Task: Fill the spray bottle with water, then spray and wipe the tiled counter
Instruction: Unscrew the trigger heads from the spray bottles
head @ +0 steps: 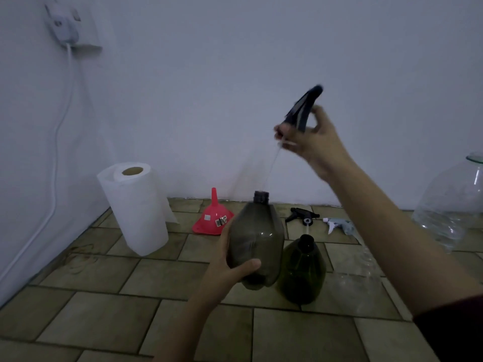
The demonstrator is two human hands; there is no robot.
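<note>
A: Quick pass, left to right. Anchor on the grey spray bottle. Far left of it, a wall socket with a plug and white cable; nearer, a paper towel roll; just left and behind, a red funnel standing mouth-down.

B: Hands?

A: Left hand has its fingers wrapped round the bottle's lower body, holding it tilted above the tabletop. Right hand, up and right of the bottle, pinches the dark spray head; its thin dip tube runs down to the open neck, tip looks barely inside.

B: Right of the bottle?

A: Green bottle just beside it, two loose trigger heads behind, big clear glass jar at the far right edge.

B: Progress?

A: Early, I'd say. Head is off, bottle looks empty. Filling, recapping, spraying and wiping are all left.

B: Room?

A: Dim. Beige tiles with dark grout, plain white walls meeting in a corner behind the roll.
</note>
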